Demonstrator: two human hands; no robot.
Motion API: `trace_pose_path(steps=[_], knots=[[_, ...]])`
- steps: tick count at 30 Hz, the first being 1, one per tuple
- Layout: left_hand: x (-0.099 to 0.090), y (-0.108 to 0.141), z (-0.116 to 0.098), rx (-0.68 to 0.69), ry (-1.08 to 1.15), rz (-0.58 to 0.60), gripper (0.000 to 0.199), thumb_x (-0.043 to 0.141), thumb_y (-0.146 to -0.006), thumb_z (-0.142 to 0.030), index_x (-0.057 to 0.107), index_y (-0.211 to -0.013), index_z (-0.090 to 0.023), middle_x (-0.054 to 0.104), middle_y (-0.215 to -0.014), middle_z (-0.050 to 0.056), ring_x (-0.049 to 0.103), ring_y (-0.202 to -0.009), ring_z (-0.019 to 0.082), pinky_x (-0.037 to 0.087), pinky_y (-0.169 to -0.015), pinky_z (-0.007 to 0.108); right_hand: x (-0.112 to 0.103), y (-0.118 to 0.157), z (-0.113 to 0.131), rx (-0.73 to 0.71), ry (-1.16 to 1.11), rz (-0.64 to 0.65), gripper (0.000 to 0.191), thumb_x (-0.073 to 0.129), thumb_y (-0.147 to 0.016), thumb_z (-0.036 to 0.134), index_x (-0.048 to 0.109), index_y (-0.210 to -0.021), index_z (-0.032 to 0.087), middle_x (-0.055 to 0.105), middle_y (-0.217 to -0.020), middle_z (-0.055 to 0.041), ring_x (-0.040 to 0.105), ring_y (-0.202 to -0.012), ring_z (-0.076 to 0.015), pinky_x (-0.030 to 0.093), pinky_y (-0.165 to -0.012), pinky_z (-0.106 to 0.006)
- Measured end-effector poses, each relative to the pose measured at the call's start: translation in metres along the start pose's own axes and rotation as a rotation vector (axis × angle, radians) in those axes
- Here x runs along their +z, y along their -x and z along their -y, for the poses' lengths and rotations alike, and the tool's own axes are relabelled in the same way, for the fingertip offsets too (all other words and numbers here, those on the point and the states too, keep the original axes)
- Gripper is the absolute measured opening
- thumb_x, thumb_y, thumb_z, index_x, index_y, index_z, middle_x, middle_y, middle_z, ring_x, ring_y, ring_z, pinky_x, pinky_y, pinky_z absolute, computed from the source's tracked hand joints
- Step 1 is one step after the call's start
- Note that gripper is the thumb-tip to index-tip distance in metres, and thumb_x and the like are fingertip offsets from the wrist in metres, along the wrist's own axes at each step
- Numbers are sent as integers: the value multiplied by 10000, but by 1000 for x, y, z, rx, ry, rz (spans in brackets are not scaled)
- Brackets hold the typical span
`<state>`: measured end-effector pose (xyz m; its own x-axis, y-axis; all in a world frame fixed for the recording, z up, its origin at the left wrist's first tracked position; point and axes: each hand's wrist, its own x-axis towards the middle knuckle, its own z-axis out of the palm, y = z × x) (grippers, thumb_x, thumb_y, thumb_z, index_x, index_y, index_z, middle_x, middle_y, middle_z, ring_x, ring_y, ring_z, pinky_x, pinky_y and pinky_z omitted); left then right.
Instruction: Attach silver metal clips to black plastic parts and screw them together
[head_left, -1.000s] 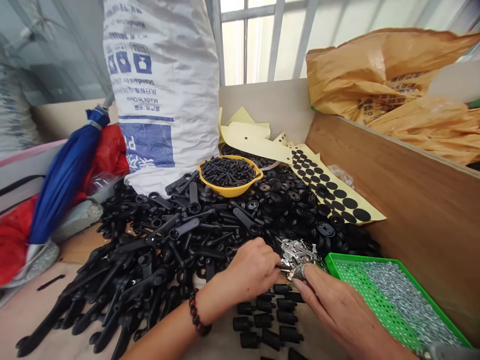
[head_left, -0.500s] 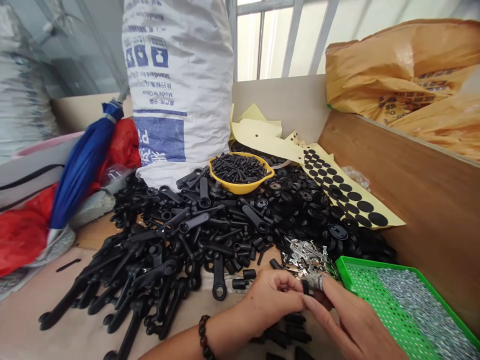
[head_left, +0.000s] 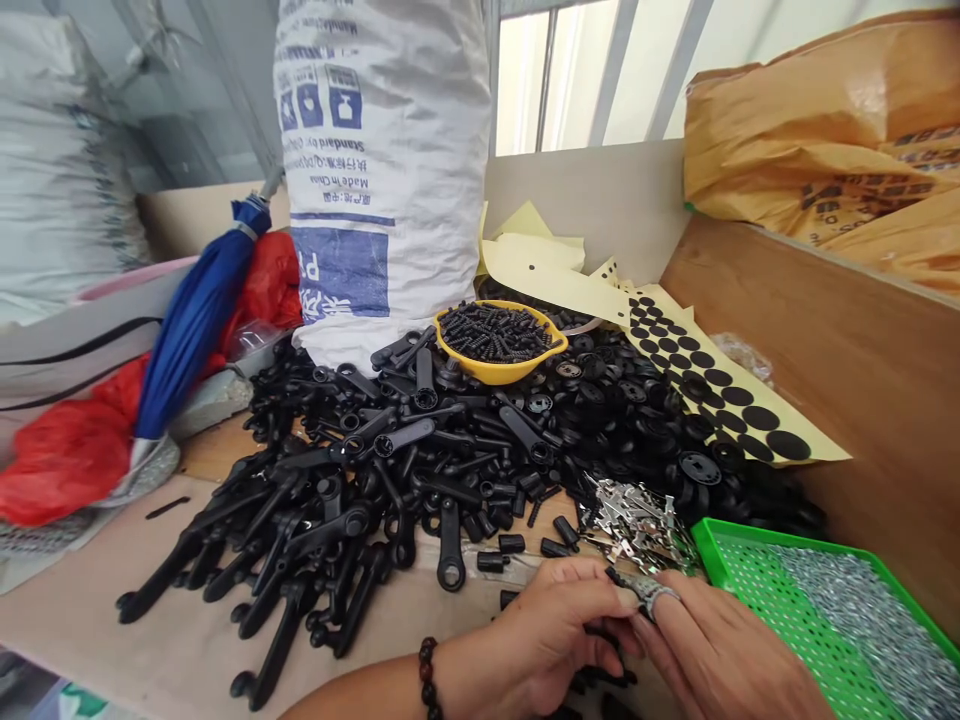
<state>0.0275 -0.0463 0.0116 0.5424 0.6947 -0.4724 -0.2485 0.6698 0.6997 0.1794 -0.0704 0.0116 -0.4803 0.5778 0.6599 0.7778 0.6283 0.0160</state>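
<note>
Black part (head_left: 614,576), probably, mostly hidden by fingers (head_left: 598,600)

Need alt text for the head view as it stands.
Left hand and right hand together pinch a small dark part, near loose metal pieces and a green tray. Beyond lie heaped black levers and a yellow bowl.

The clips (head_left: 637,525) are silver, the handles (head_left: 450,540) black, the tray (head_left: 791,630) green, the bowl (head_left: 499,373) yellow; black dots (head_left: 760,418) pattern the pale yellow sheet (head_left: 792,419).
</note>
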Motion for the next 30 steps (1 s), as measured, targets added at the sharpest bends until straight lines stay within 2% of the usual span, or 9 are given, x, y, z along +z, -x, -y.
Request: trace_pose_path(steps=[2, 3, 5, 6, 8, 11, 18, 25, 30], knots=[[-8, 7, -9, 82, -225, 20, 203, 595, -658, -353, 561, -699, -156, 542, -659, -5, 480, -562, 104, 344, -489, 204, -2, 2, -1, 48, -33, 3, 293, 283, -991, 206, 503, -800, 225, 610, -690, -24, 576, -612, -150, 406, -627, -273], [-14, 11, -16, 161, -431, 24, 183, 555, -716, -338, 584, -729, -158, 551, -673, 0, 491, -597, 120, 365, -524, 221, -4, 4, -1, 81, -59, 12, 288, 286, -991, 217, 495, -793, 229, 598, -676, -16, 571, -593, -144, 408, -606, -264], [-30, 20, -32, 456, -1046, -54, 102, 546, -755, -196, 623, -817, -170, 607, -794, 20, 521, -783, 165, 406, -704, 273, -6, 7, -2, 159, -140, 50, 280, 294, -989, 234, 465, -768, 241, 560, -629, 7, 555, -544, -130, 409, -549, -245], [-39, 24, -40, 571, -1329, -125, 144, 499, -795, -138, 621, -862, -174, 625, -872, 36, 510, -872, 188, 394, -796, 313, -7, 8, -2, 201, -190, 84, 272, 300, -987, 236, 448, -758, 246, 547, -618, 17, 551, -530, -124, 410, -528, -236], [-53, 28, -53, 594, -1785, -191, 196, 432, -859, -88, 606, -893, -172, 631, -906, 54, 492, -890, 209, 384, -802, 344, -7, 8, -1, 272, -288, 159, 257, 316, -982, 234, 415, -745, 251, 537, -622, 29, 551, -526, -116, 418, -513, -223], [-62, 24, -63, 514, -2190, -153, 134, 485, -847, -68, 586, -862, -156, 626, -867, 60, 497, -844, 227, 380, -716, 348, -6, 6, 2, 333, -368, 214, 249, 330, -980, 237, 394, -740, 253, 548, -648, 35, 563, -551, -113, 429, -525, -216], [-60, -1, -59, 509, -2470, -147, 91, 518, -858, -80, 596, -838, -122, 629, -849, 89, 534, -846, 254, 362, -684, 363, -3, 9, 0, 379, -333, 220, 252, 347, -976, 258, 371, -725, 251, 517, -625, 53, 518, -515, -100, 399, -494, -205], [-64, -2, -58, 547, -2514, -123, 75, 535, -867, -96, 587, -821, -125, 617, -773, 87, 534, -806, 241, 339, -670, 351, -5, 4, 2, 361, -322, 150, 272, 339, -977, 274, 354, -706, 250, 496, -595, 56, 500, -487, -100, 372, -452, -206], [-59, -4, -60, 526, -2515, -129, 79, 536, -856, -79, 600, -821, -111, 635, -791, 107, 542, -815, 252, 335, -665, 357, -5, 4, 4, 354, -352, 164, 273, 338, -982, 276, 357, -710, 250, 506, -614, 50, 506, -505, -100, 382, -468, -206]])
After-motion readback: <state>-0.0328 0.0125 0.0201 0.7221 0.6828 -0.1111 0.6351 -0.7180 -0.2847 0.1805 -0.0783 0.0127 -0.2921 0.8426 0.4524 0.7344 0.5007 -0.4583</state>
